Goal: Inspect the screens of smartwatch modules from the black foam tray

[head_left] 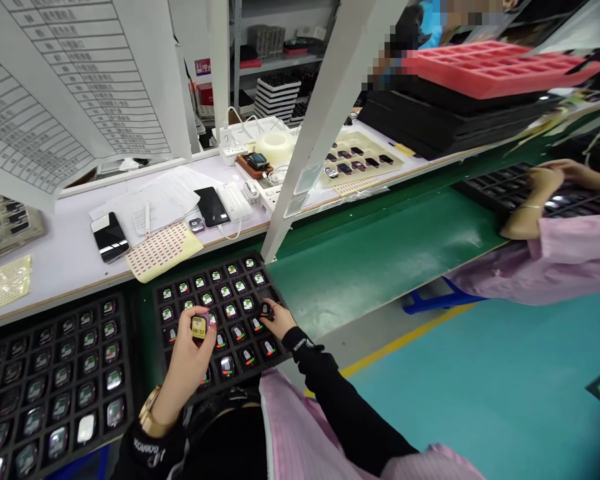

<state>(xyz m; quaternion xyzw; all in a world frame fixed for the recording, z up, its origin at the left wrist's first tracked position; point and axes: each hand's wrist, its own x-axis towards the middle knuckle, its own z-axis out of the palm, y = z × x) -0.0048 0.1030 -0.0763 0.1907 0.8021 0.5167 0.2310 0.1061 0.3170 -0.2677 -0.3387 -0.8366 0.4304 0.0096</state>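
Observation:
My left hand (193, 343) is closed around a smartwatch body (199, 327), held up over the tray with its lit yellow face reading 08:57. My right hand (280, 320) grips a second watch body (266, 310) with a mostly dark screen, at a compartment on the tray's right side. Whether that watch rests in the compartment or is lifted, I cannot tell. Under both hands lies a black foam tray (160, 303) with rows of strapless watches, many showing green and white screens. My left forearm hides part of its near left corner.
Another black tray (127, 320) of watches lies to the left. On the shelf above are a phone (110, 237), a sheet of red stickers (164, 252) and a black tablet-like device (212, 207). A white post (310, 133) rises behind my tray. A co-worker's hands (550, 180) handle another tray at right.

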